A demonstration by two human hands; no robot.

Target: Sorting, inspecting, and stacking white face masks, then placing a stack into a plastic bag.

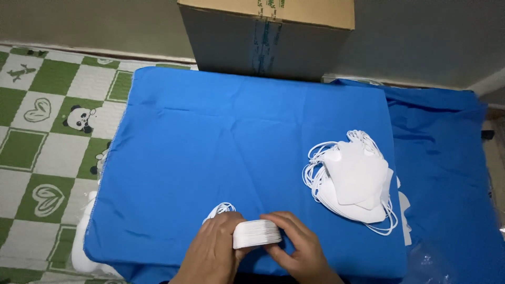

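Both my hands grip a thick stack of folded white face masks (256, 233) at the near edge of a blue cloth-covered surface (210, 147). My left hand (213, 252) clasps the stack's left side, with white ear loops (221, 209) sticking out behind it. My right hand (297, 247) presses the stack's right side with fingers curled over its edge. A loose pile of white masks (355, 181) with tangled elastic loops lies to the right on the cloth, apart from both hands.
A brown cardboard box (268, 37) stands at the far edge of the blue surface. A green-and-white checkered mat with panda and heart prints (47, 131) covers the floor on the left. More blue cloth (447, 173) spreads right, with clear plastic (426, 260) near the bottom.
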